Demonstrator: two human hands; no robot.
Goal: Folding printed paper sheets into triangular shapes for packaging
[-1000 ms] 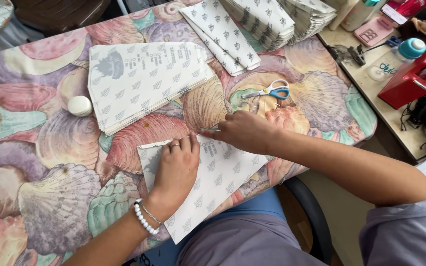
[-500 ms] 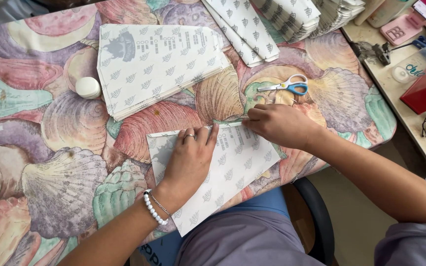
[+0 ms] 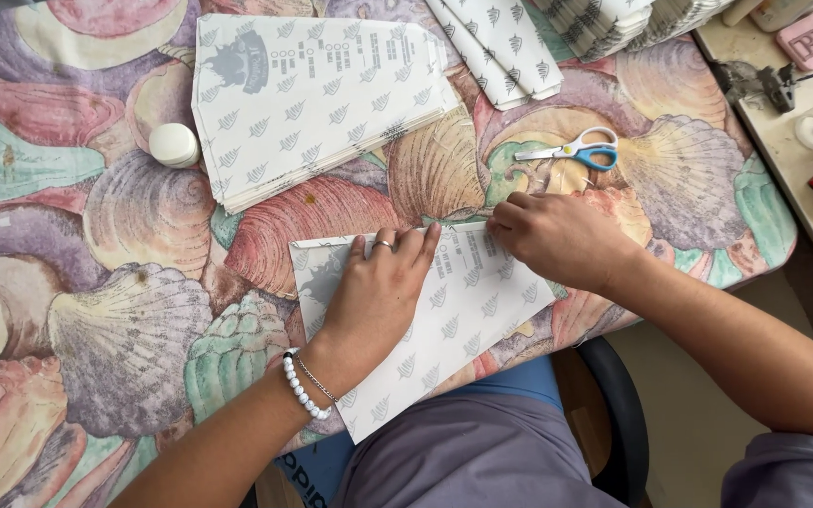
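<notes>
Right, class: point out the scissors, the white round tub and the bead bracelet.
scissors (image 3: 587,150): head view, blue handle.
tub (image 3: 174,145): head view, lid top.
bracelet (image 3: 299,392): head view, white beads at left wrist.

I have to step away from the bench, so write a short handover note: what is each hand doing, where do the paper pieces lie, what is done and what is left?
Left hand: flat, palm down, pinning the printed paper sheet at the table's near edge.
Right hand: fingertips pressing the sheet's upper edge.
Stack of flat sheets lies beyond; folded pieces at the far edge; scissors beside the right hand, untouched; small white round tub left of the stack.
Done: some pieces folded.
Left: this sheet, then the stack, apparently.
</notes>
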